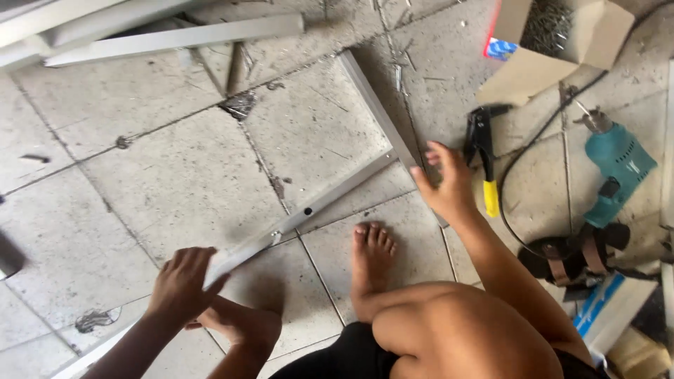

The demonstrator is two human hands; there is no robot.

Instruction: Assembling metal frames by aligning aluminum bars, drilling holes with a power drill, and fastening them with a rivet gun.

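a: status on the frame?

b: person sits on the tiled floor (175, 175), bare foot (372, 256) planted just inside the corner. two aluminium bars meet at a right angle. long bar (309, 210) runs diagonally from lower left up to the corner; short bar (375, 105) goes from the corner up toward the top of the view.

a: hands?

b: left hand (184, 281) has its grip closed over the low end of the long bar, fingers wrapped on top. right hand (446, 184) sits at the corner joint, fingers spread and pressing, not wrapped around anything i can make out.

a: so which step?

b: looks like squaring and holding the corner. the long bar shows a drilled hole mid-length and a small fastener nearer the left hand. i can't tell if the corner itself is fixed.

a: tools?

b: hand riveter (483, 158) with a yellow handle lies just beside the right hand. teal drill (614, 172) further right, cord trailing. open cardboard box (554, 42) of small fasteners above it.

a: next move needs?

b: my read: keep the left hand clamped so the angle holds, free the right for the riveter, it's the closest tool.
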